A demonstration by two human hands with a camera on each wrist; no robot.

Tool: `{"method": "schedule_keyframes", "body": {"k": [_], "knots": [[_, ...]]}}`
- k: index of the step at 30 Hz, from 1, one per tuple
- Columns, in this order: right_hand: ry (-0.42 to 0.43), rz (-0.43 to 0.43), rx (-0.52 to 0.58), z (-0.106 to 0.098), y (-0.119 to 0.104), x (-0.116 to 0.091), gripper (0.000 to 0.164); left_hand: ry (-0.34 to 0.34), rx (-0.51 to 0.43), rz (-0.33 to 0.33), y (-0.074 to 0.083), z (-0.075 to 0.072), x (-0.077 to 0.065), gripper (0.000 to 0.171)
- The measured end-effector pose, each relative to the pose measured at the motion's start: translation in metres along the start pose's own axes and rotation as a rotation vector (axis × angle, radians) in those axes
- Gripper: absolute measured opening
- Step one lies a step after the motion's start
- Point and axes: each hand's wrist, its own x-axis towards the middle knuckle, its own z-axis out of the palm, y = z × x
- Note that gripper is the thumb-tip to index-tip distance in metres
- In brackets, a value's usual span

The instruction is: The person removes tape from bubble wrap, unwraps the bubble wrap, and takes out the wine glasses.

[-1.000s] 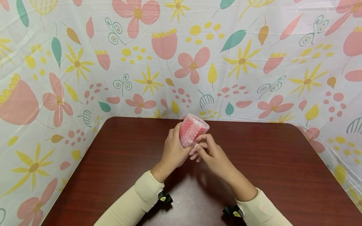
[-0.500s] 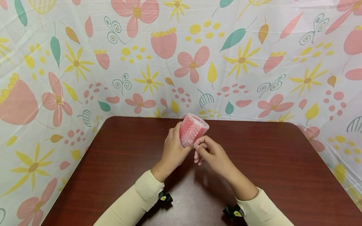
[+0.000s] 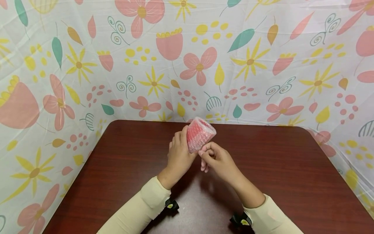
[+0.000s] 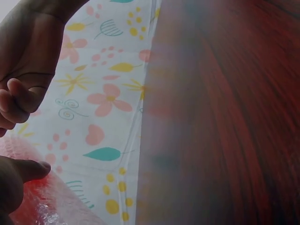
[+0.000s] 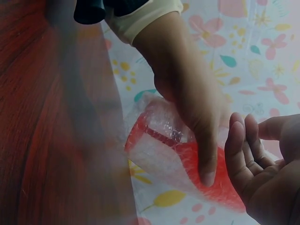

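A red, roughly cylindrical object in clear bubble wrap (image 3: 200, 136) is held tilted above the table by my left hand (image 3: 179, 157). In the right wrist view, the left hand (image 5: 194, 101) has its thumb along the bubble-wrapped object (image 5: 161, 161); a red loop-like part shows through the plastic. My right hand (image 3: 220, 161) is at the lower right of the bundle, thumb and forefinger pinched together at the edge of the wrap. What lies between those fingertips is too small to make out. The left wrist view shows the right hand (image 4: 28, 70) above the red bundle (image 4: 42, 201).
The dark reddish-brown wooden table (image 3: 131, 156) spreads beneath both hands. Behind it and at the sides hangs a white cloth with flower prints (image 3: 248, 81). Black wrist cameras (image 3: 172, 206) sit by the cream sleeves (image 3: 137, 206).
The right hand's thumb and forefinger have come together at the wrap's lower edge, its fingers drawing slightly away from the bundle. The left hand keeps its hold and has turned the bundle slightly.
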Motion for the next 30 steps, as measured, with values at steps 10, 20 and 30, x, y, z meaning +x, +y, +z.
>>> {"method": "schedule_keyframes", "body": {"k": [10,20,30], "knots": [[-0.01,0.014,0.029,0.0011,-0.0002,-0.001,0.02,0.039,0.09,0.031,-0.0023,0.0023,0.0003,0.105],[-0.002,-0.018,0.023,0.0021,-0.0004,-0.0021,0.018,0.064,0.139,0.077,-0.0037,0.0031,-0.0003,0.107],[0.046,-0.034,-0.008,0.006,0.002,-0.0017,0.021,0.066,0.164,0.086,-0.0043,0.0024,-0.0007,0.104]]}}
